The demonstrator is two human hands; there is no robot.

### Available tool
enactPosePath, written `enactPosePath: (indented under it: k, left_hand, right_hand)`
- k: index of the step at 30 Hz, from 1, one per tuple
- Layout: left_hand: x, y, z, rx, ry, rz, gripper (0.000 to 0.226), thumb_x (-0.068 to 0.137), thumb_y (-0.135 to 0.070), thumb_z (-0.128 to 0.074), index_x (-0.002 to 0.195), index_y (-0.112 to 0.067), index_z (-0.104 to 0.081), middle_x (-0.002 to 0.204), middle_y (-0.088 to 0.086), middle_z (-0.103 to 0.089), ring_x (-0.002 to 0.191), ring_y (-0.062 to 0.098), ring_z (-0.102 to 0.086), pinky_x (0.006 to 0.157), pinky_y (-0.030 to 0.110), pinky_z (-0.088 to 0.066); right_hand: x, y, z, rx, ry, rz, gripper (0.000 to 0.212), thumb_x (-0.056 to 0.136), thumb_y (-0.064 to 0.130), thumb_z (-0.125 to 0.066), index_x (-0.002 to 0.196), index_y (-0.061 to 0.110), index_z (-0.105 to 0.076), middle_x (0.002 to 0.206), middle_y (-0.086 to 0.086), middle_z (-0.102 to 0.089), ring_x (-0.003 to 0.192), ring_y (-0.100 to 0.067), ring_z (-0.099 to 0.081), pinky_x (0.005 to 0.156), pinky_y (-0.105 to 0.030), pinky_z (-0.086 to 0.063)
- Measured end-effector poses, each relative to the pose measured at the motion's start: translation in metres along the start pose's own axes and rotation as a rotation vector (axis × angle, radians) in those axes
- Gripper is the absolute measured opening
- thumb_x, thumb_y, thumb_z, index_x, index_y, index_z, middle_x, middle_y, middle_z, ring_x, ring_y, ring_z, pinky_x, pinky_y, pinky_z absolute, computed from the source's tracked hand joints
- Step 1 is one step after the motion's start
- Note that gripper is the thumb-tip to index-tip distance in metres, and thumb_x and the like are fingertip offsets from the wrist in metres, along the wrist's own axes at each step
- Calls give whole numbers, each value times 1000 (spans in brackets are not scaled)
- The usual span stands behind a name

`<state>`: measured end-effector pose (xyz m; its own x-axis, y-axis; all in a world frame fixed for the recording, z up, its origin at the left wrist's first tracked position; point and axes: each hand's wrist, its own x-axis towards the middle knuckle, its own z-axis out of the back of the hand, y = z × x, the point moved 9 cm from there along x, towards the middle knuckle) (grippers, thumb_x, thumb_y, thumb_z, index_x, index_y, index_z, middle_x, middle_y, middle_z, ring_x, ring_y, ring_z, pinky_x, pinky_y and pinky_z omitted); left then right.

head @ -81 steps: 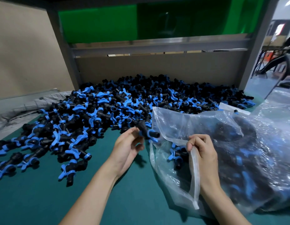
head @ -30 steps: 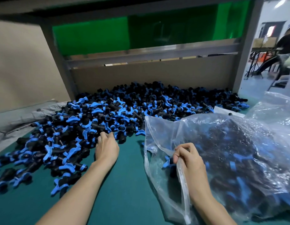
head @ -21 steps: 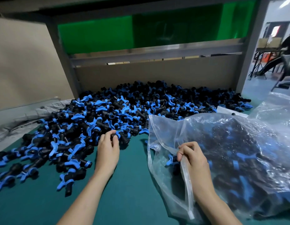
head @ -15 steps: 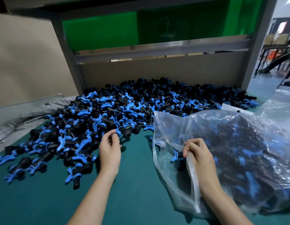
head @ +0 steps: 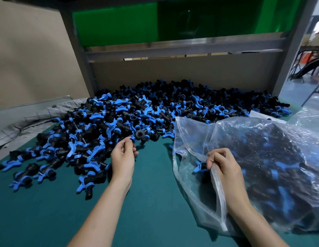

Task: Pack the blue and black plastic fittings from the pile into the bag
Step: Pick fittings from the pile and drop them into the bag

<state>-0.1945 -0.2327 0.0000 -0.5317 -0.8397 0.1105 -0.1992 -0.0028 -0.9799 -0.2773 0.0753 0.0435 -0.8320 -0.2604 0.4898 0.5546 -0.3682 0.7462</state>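
**Fittings light and rigid, wings snag; bag is limp film**

Left hand (head: 123,157) at the near edge of the pile (head: 119,118); fingers (head: 128,142) pinched on the blue wing of one fitting (head: 141,134). Right hand (head: 223,166) fisted on the bag (head: 273,157) rim, mouth facing left; bag lies on the bench (head: 48,216) right of the pile, already well filled. My read: hard plastic, light, won't crush; wings likely hook neighbours, so lift clear; black body is a surer hold than the thin wing; film looks slippery, so grip it bunched.
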Motion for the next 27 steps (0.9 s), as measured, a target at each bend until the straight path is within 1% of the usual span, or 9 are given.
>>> enactPosePath:
  k: [4, 7, 9, 11, 13, 15, 19, 22, 27]
  left_hand:
    - [-1, -4, 1, -2, -3, -25, 13, 101, -27, -52, 101, -31, -64, 78, -7, -58, 60, -3, -57, 74, 29, -52]
    - [-2, -3, 1, -77, -12, 16, 16, 101, -21, -51, 108, -21, -65, 81, -5, -59, 64, 1, -57, 70, 25, -49]
    - [-3, 2, -3, -268, 8, 129, 14, 100, -17, -51, 103, -15, -64, 80, -3, -58, 65, 6, -55, 67, 24, -48]
    - [-7, 7, -12, -583, 71, 293, 13, 98, -16, -49, 90, -11, -58, 75, 0, -54, 61, 10, -50, 61, 24, -44]
    - [-14, 11, -23, -847, 142, 462, 15, 96, -13, -42, 84, -10, -50, 72, 2, -51, 59, 13, -45, 60, 24, -39]
    - [-21, 13, -30, -982, 196, 560, 16, 96, -12, -37, 84, -11, -48, 71, 3, -50, 59, 14, -43, 63, 24, -36]
    - [-26, 14, -34, -1027, 223, 608, 18, 100, -13, -36, 93, -8, -52, 72, 3, -52, 59, 13, -45, 63, 23, -39]
    - [-24, 15, -36, -989, 202, 600, 15, 102, -14, -43, 97, -6, -55, 74, 5, -59, 58, 12, -51, 60, 23, -44]
    - [-26, 14, -39, -953, 223, 587, 21, 100, -13, -50, 114, 0, -58, 86, 7, -69, 68, 13, -60, 64, 22, -51]
  right_hand:
    - [0, 2, 1, -1, -3, 9, 41, 78, -12, -55, 62, 25, -52, 90, 12, -51, 87, -19, -54, 76, -40, -43]
    - [0, 2, 1, 3, -5, 10, 41, 77, -14, -55, 62, 25, -52, 89, 11, -51, 86, -16, -54, 75, -39, -43]
    - [0, 1, 1, 9, -1, 0, 41, 77, -13, -54, 62, 24, -51, 89, 11, -51, 86, -13, -53, 73, -37, -42]
    - [-1, 0, 1, 13, 3, -7, 41, 78, -13, -53, 62, 24, -51, 90, 11, -51, 86, -10, -52, 73, -35, -41]
    - [-1, 0, 1, 13, 3, -9, 41, 79, -14, -53, 62, 23, -52, 90, 11, -51, 86, -8, -51, 73, -33, -41]
    - [0, 0, 1, 8, 2, -8, 41, 79, -13, -53, 62, 23, -52, 90, 11, -51, 88, -10, -52, 75, -34, -41]
    - [0, -1, 1, 11, -1, -16, 41, 79, -13, -53, 61, 24, -51, 90, 12, -51, 89, -14, -52, 75, -36, -42]
    - [0, 0, 1, 5, 4, -8, 41, 80, -12, -53, 62, 25, -51, 91, 12, -51, 88, -11, -52, 73, -34, -41]
    - [-1, -1, 1, 13, 9, -16, 42, 80, -12, -52, 61, 26, -51, 91, 12, -51, 92, -18, -53, 75, -39, -42]
